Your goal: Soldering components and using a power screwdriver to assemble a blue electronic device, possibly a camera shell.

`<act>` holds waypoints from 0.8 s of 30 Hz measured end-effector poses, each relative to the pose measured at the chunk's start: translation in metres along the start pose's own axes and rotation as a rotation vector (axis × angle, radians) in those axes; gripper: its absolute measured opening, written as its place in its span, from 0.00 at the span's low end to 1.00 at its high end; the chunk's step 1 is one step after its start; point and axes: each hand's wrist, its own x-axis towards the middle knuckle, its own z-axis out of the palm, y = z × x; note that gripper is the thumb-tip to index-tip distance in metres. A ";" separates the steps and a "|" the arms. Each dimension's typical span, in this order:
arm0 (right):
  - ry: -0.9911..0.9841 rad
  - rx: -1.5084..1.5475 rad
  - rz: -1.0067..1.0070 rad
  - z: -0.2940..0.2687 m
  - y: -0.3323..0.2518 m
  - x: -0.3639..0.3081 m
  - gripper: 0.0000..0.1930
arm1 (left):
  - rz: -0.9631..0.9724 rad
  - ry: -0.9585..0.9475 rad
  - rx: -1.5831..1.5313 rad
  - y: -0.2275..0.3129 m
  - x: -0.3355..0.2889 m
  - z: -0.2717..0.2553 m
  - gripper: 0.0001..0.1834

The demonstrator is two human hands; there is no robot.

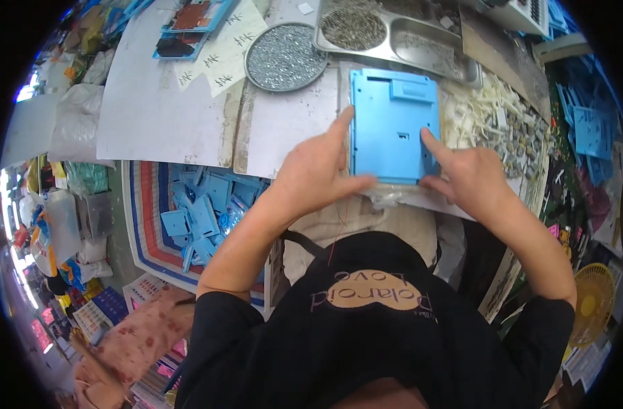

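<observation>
A flat blue plastic panel (390, 123) lies on the worktable in front of me, with a raised rectangular part near its far edge and a small slot near the middle. My left hand (311, 167) is at its left side, index finger along the edge. That hand's thumb is stretched out by the near left corner, slightly blurred. From the right, my right hand (472, 174) holds the panel's edge, index fingertip on the top face and thumb at the near right corner. Clear plastic film (386, 196) shows under the near edge.
A round tray of small metal parts (286, 56) and a steel compartment tray (431, 51) stand beyond the panel. White and grey pieces (506, 129) are heaped at right. A striped bin (148, 232) of blue parts sits lower left, a person (138, 334) beyond it.
</observation>
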 end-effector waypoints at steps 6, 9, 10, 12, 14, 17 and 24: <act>-0.051 -0.008 -0.043 -0.004 -0.004 0.008 0.40 | -0.089 -0.176 -0.193 -0.018 -0.006 0.003 0.59; -0.106 -0.054 -0.051 -0.008 -0.006 0.008 0.40 | -0.132 -0.245 -0.203 -0.019 -0.005 0.003 0.60; -0.126 -0.078 -0.057 -0.012 -0.006 0.012 0.40 | -0.122 -0.249 -0.147 -0.019 -0.006 0.003 0.60; -0.242 -0.114 -0.058 -0.034 -0.015 0.026 0.33 | -0.080 -0.275 -0.094 -0.021 -0.006 -0.006 0.56; -0.339 -0.112 -0.096 -0.055 -0.012 0.046 0.26 | -0.013 -0.321 -0.103 -0.028 0.001 -0.028 0.50; -0.224 -0.068 -0.166 -0.065 0.002 0.110 0.16 | 0.046 0.222 -0.034 -0.067 0.031 -0.062 0.23; 0.348 -0.201 -0.398 0.016 -0.027 0.257 0.06 | 0.006 0.466 0.513 -0.100 0.077 -0.071 0.09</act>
